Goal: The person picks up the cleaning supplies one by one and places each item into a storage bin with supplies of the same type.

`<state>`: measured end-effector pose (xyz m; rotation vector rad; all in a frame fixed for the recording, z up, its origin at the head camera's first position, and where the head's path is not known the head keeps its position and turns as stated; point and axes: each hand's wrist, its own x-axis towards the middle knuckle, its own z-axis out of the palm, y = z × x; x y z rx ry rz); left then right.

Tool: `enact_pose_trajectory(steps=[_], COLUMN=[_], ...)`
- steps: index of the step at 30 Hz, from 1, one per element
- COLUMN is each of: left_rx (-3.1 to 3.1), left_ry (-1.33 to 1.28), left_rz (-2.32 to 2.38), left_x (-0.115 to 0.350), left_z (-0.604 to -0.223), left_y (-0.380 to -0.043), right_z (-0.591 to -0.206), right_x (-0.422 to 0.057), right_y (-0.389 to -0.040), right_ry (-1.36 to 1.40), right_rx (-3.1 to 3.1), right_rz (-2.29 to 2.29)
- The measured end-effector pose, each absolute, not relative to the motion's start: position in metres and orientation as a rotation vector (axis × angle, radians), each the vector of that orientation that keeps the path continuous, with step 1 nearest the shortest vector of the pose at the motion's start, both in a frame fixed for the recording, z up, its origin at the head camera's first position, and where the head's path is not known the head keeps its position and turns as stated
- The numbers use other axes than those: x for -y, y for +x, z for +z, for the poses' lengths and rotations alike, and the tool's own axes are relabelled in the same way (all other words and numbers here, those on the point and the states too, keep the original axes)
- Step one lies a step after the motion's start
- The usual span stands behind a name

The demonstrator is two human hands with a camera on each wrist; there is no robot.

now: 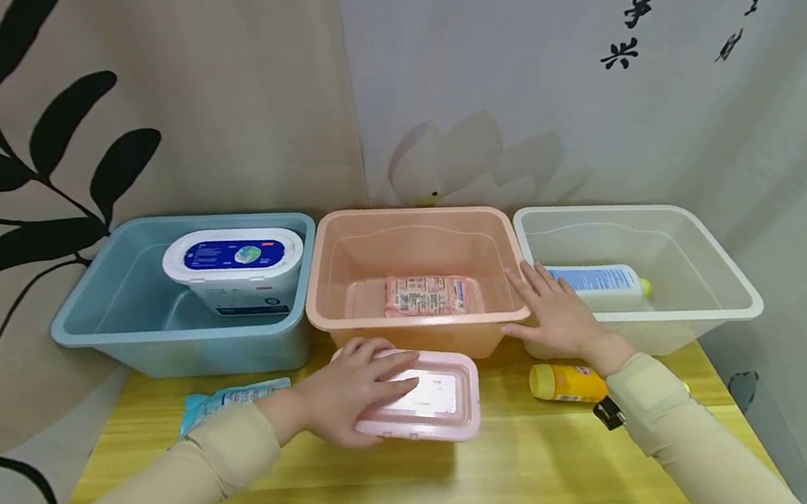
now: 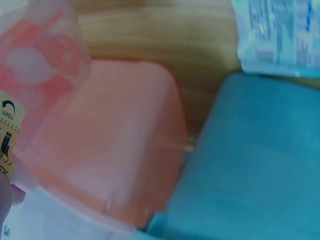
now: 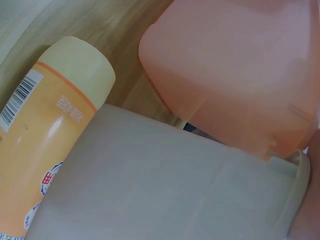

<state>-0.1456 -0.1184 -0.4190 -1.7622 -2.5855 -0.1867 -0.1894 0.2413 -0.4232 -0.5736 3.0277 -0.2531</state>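
Fingers spread over its lid, my left hand [image 1: 353, 397] grips a pink-lidded plastic box [image 1: 447, 398] in front of the peach bin [image 1: 412, 325]. In the left wrist view, the box [image 2: 35, 65] shows a clear side with red print and a yellow label, and only a fingertip is visible. My right hand [image 1: 558, 317] has its fingers extended and touches the adjoining rims of the peach bin and the white bin [image 1: 714, 315]. Below its wrist lies an orange-yellow bottle [image 3: 45, 135] with a pale yellow cap, against the front of the white bin.
A pink packet [image 1: 426, 295] lies inside the peach bin. The white bin holds a white bottle [image 1: 596, 280] with a blue label. In the blue bin [image 1: 197, 353] stands a white lidded tub [image 1: 250, 294]. A light blue packet [image 1: 219, 399] lies before that bin, partly behind my left arm.
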Motion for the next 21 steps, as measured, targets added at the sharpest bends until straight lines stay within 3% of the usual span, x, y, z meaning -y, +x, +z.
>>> enact_pose_trajectory(steps=[21], left_rx=[2.661], left_ry=[-1.565], left_rz=[-0.140], left_x=[0.172], left_z=[-0.350], left_y=[-0.141], right_z=[-0.421], right_x=[-0.240], right_y=[-0.189], right_ry=[-0.576], right_rx=[-3.032], right_rz=[-0.236])
